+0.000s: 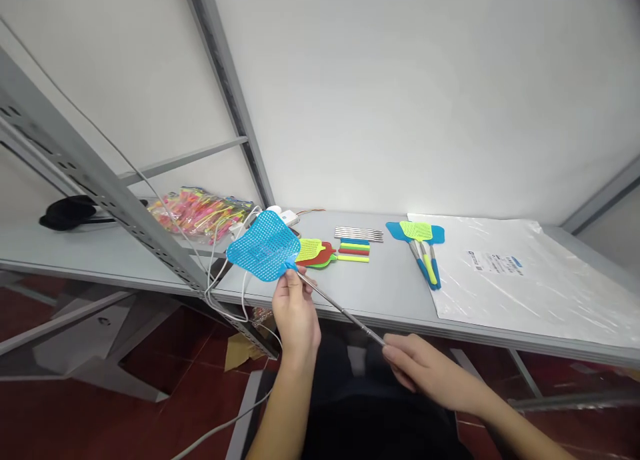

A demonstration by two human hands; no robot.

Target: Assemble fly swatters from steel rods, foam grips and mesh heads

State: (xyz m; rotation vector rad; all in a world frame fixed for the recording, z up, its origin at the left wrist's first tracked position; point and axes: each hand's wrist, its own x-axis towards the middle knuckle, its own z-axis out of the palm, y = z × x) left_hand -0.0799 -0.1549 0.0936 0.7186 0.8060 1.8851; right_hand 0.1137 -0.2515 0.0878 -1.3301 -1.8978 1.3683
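A fly swatter with a blue perforated head [265,247] and an extended telescopic metal rod is held in front of the table edge. My left hand [297,307] is closed on the rod just below the blue head. Lower right, my right hand [415,363] is closed round the rod's other end and hides it. Behind the blue head lie loose swatter heads [320,255] in yellow, red and green. Several coloured handles [354,251] lie beside them, with a row of metal rods [359,234] just behind. Several whole swatters [425,253] are fanned out farther right.
A white plastic package [505,273] with a label covers the right of the grey table [370,293]. Bags of colourful items [200,213] lie at the left, past a metal shelf post [235,107]. White cables [213,293] hang over the table edge. A black object [70,212] sits far left.
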